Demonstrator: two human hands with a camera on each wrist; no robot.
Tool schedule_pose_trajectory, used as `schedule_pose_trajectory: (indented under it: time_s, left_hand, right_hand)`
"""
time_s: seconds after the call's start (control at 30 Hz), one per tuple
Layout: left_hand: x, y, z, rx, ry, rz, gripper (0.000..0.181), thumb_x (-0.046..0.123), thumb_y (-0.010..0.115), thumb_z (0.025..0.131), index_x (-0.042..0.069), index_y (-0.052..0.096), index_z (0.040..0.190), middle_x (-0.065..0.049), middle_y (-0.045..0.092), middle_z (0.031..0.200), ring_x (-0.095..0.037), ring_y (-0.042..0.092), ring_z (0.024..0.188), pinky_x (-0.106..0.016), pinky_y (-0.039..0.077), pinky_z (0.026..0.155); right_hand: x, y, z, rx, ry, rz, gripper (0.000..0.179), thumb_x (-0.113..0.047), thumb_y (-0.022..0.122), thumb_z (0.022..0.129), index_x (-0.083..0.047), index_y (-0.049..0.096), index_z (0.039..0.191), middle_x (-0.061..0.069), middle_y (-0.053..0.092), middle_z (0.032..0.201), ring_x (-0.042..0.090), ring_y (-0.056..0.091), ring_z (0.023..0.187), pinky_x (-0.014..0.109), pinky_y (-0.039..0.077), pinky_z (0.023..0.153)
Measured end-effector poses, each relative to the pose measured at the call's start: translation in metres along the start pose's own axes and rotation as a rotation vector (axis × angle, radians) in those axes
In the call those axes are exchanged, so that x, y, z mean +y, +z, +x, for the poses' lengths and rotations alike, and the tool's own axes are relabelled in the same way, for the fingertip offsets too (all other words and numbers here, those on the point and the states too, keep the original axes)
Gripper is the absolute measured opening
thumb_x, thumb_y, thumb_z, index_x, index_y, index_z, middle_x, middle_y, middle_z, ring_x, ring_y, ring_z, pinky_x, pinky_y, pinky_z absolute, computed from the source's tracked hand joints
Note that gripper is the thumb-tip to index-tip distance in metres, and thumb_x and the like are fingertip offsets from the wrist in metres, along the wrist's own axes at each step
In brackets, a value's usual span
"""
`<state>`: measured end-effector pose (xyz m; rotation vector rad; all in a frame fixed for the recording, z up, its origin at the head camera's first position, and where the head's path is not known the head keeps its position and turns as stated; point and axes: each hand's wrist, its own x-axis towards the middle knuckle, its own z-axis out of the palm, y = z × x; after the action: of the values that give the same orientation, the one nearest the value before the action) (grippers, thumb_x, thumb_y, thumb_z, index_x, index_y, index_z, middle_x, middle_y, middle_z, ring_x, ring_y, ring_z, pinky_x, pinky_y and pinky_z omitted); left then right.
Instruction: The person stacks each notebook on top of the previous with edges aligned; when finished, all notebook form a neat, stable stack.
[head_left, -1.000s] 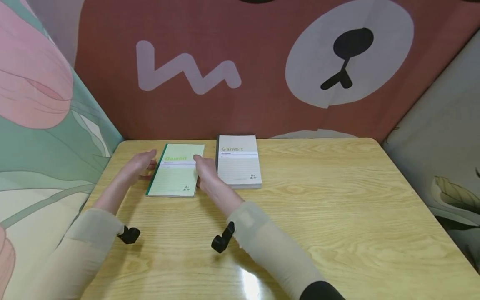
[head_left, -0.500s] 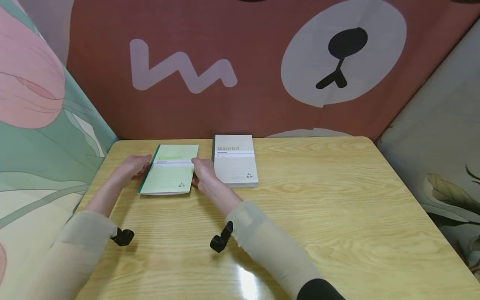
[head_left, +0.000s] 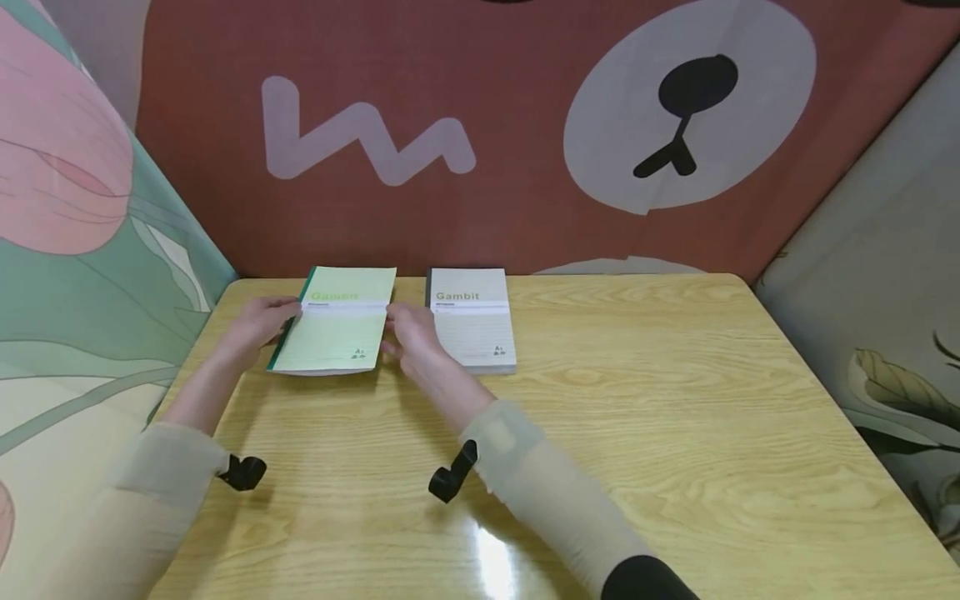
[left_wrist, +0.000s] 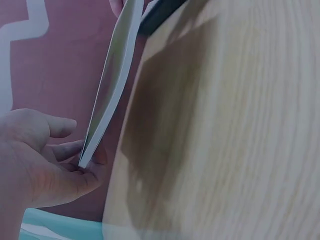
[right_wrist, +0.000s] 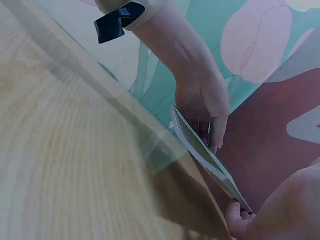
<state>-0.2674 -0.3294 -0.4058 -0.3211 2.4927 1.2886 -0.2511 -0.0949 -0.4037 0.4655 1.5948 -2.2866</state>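
Observation:
A green notebook (head_left: 337, 329) with a dark green spine and "Gambit" on its cover is raised off the table, its shadow falling beneath. My left hand (head_left: 258, 323) holds its spine edge, thumb above and fingers underneath, as the left wrist view shows on the hand (left_wrist: 45, 155). The opposite edge is gripped by my right hand (head_left: 422, 340); its fingers under the cover are partly hidden. In both wrist views the notebook (right_wrist: 205, 155) bows a little, cover and pages slightly apart. A grey-white "Gambit" notebook (head_left: 474, 329) lies flat just right of my right hand.
The wooden table (head_left: 675, 417) ends at a reddish-brown wall panel (head_left: 525, 225) with a cartoon face. Printed cloths stand at the left and right sides. Small black wrist cameras (head_left: 243, 472) hang from both sleeves.
Over the last second the green notebook has come up off the table and shifted slightly left and away from me, with both hands on it. The grey-white notebook lies where it was.

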Motion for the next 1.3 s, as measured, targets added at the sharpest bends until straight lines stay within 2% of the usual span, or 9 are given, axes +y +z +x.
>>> schedule_pose_trajectory:
  time_s: [0.13,0.23,0.4,0.6,0.83,1.03,1.3]
  left_hand:
    - [0.012,0.004,-0.004,0.02,0.044,-0.04,0.066,0.038,0.035,0.11,-0.002,0.023,0.161,-0.028,0.031,0.164,-0.037,0.039,0.136,-0.053,0.043,0.115]
    - [0.021,0.01,-0.008,0.032,0.087,-0.083,0.064,0.039,0.034,0.111,-0.001,0.027,0.161,-0.024,0.037,0.16,-0.034,0.042,0.129,-0.048,0.045,0.11]
    - [0.038,0.026,-0.01,0.057,0.136,-0.149,0.062,0.04,0.038,0.11,0.001,0.034,0.159,-0.021,0.043,0.157,-0.032,0.046,0.129,-0.045,0.048,0.108]
    - [0.053,0.055,-0.009,0.053,0.144,-0.243,0.059,0.036,0.042,0.11,0.004,0.035,0.159,-0.017,0.046,0.156,-0.029,0.047,0.128,-0.037,0.049,0.103]
    - [0.068,0.088,-0.009,0.039,0.172,-0.36,0.054,0.03,0.044,0.11,0.006,0.038,0.158,-0.015,0.048,0.155,-0.026,0.048,0.125,-0.033,0.048,0.101]
    - [0.076,0.117,-0.003,0.043,0.171,-0.465,0.051,0.028,0.045,0.11,0.009,0.042,0.158,-0.011,0.05,0.156,-0.025,0.048,0.13,-0.039,0.047,0.108]
    - [0.083,0.149,0.0,0.085,0.145,-0.532,0.051,0.025,0.047,0.109,0.008,0.043,0.156,-0.01,0.045,0.162,-0.026,0.048,0.142,-0.043,0.046,0.114]
  right_hand:
    - [-0.013,-0.01,0.0,-0.03,-0.024,-0.004,0.027,-0.005,0.056,0.097,0.005,0.069,0.118,0.012,0.065,0.118,0.025,0.061,0.104,0.041,0.054,0.094]
    - [-0.021,-0.021,0.001,-0.043,-0.026,-0.02,0.028,-0.007,0.058,0.097,0.003,0.071,0.119,0.012,0.067,0.124,0.024,0.062,0.105,0.036,0.052,0.088]
    - [-0.032,-0.044,0.005,-0.033,-0.046,-0.008,0.032,-0.008,0.058,0.097,0.003,0.069,0.124,0.015,0.063,0.129,0.022,0.059,0.103,0.031,0.048,0.082]
    - [-0.04,-0.075,0.011,-0.021,-0.073,-0.014,0.042,-0.012,0.054,0.101,0.001,0.058,0.141,0.016,0.062,0.134,0.022,0.06,0.112,0.034,0.05,0.094]
    - [-0.047,-0.109,0.012,-0.004,-0.092,-0.022,0.046,-0.013,0.054,0.103,0.001,0.052,0.147,0.018,0.06,0.144,0.026,0.058,0.127,0.037,0.047,0.104]
    - [-0.052,-0.137,0.012,0.021,-0.107,-0.044,0.047,-0.015,0.054,0.105,-0.002,0.051,0.149,0.016,0.06,0.146,0.021,0.06,0.124,0.033,0.049,0.104]
    - [-0.053,-0.165,0.012,-0.015,-0.122,-0.059,0.047,-0.013,0.05,0.106,0.0,0.047,0.151,0.013,0.054,0.147,0.023,0.052,0.128,0.04,0.042,0.115]
